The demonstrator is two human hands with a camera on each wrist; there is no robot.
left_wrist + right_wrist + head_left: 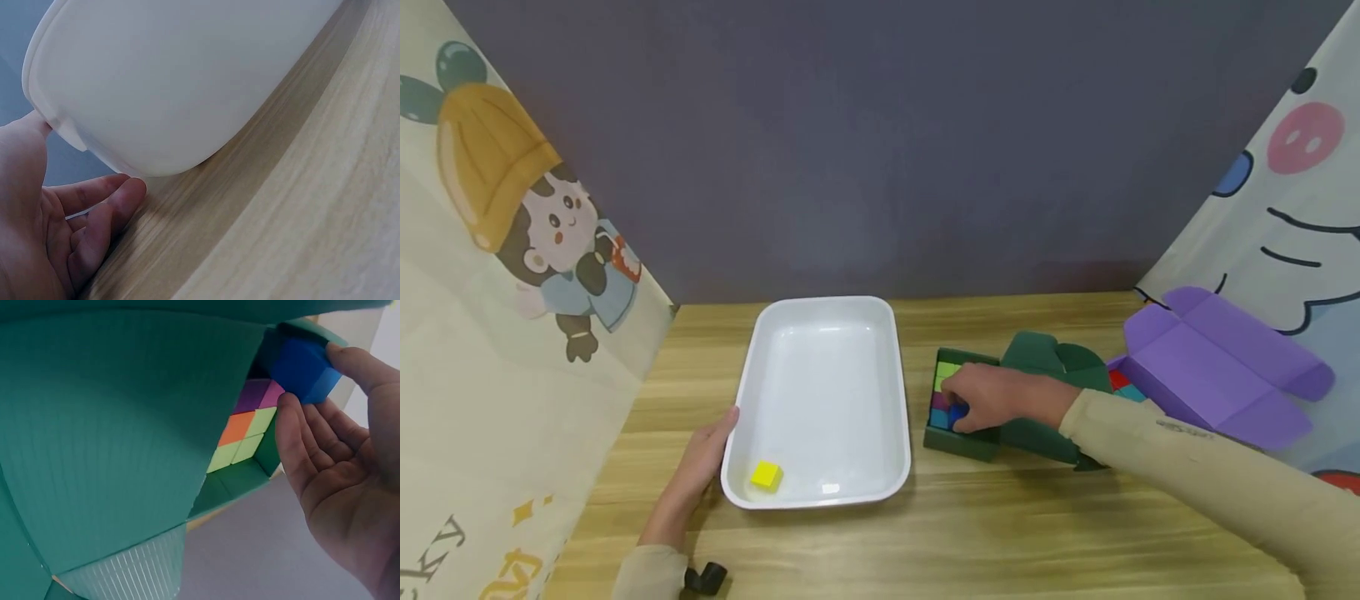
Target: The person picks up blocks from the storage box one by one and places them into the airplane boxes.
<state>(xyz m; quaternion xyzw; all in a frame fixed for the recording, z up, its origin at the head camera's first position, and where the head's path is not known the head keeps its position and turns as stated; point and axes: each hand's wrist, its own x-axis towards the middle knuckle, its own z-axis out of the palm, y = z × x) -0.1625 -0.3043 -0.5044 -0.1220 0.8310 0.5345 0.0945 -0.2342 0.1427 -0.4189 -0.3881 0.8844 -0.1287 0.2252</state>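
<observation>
My left hand (702, 457) grips the left rim of a white tray (829, 375), thumb at the edge and fingers against its underside in the left wrist view. Inside the tray, one yellow cube (767, 476) lies in the near left corner. Over at an open green cardboard box (961, 446), my right hand (987, 395) pinches a blue cube (303, 370) between thumb and fingertips, at the box's near end. Purple (253, 395), orange (237, 428) and light green cubes (247, 449) fill part of the box in the right wrist view.
An open purple box (1206, 375) stands at the right, red (1117, 380) and teal pieces (1129, 392) showing at its left side. The green box's lid (1037, 354) folds out toward it. A dark wall (880, 150) closes off the back of the wooden table (917, 550).
</observation>
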